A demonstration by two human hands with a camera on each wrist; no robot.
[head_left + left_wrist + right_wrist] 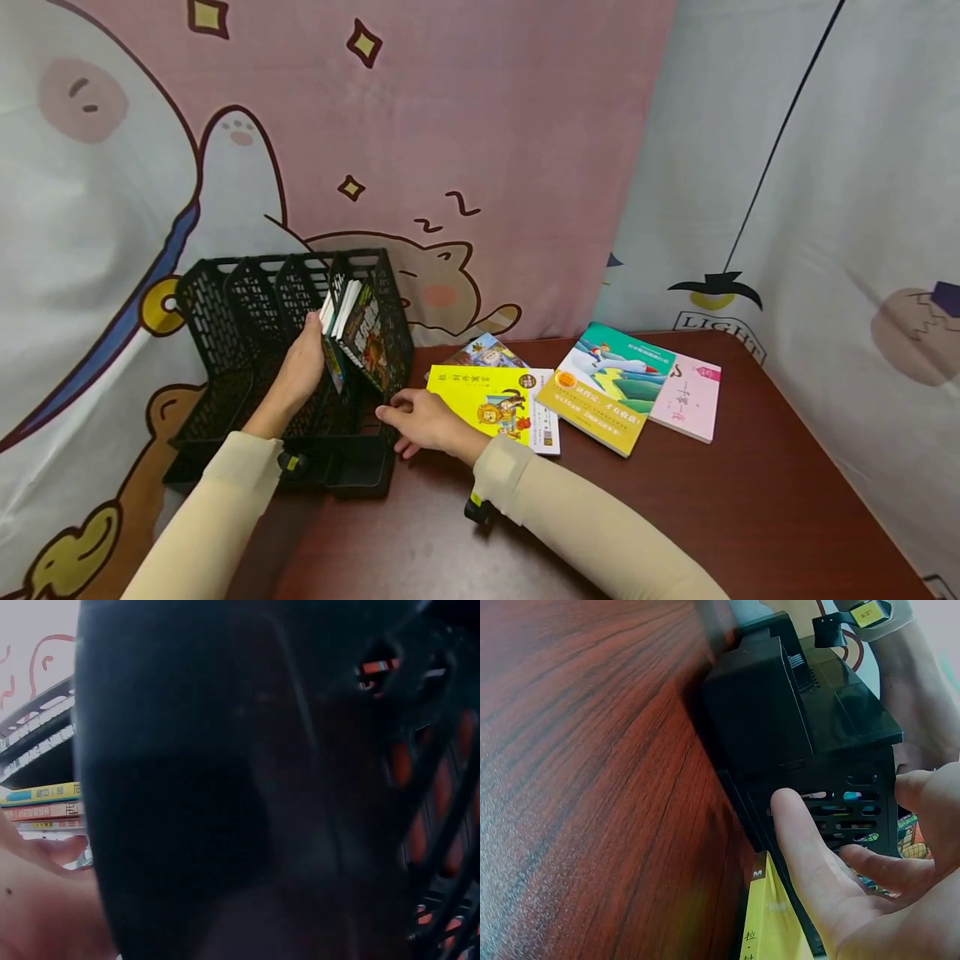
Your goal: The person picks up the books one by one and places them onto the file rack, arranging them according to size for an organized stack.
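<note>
A black mesh book rack [217,333] with upright dividers stands at the table's left. My left hand [303,367] reaches into it and holds slim books [333,358] by their near edges, its far fingers hidden behind them. In the left wrist view a dark divider covers most of the picture, with the stacked book spines [45,793] right by the fingers. Beside that group leans a dark-covered comic book [367,333] in the rightmost compartment. My right hand [427,421] grips the rack's right side wall near the front, with fingers [799,825] flat along the outer face.
Right of the rack lies a yellow book [465,396], partly over another illustrated book [491,350]. Farther right, a green and yellow book [607,383] overlaps a pink one [693,400]. A printed cloth [487,125] hangs behind the brown table [675,508].
</note>
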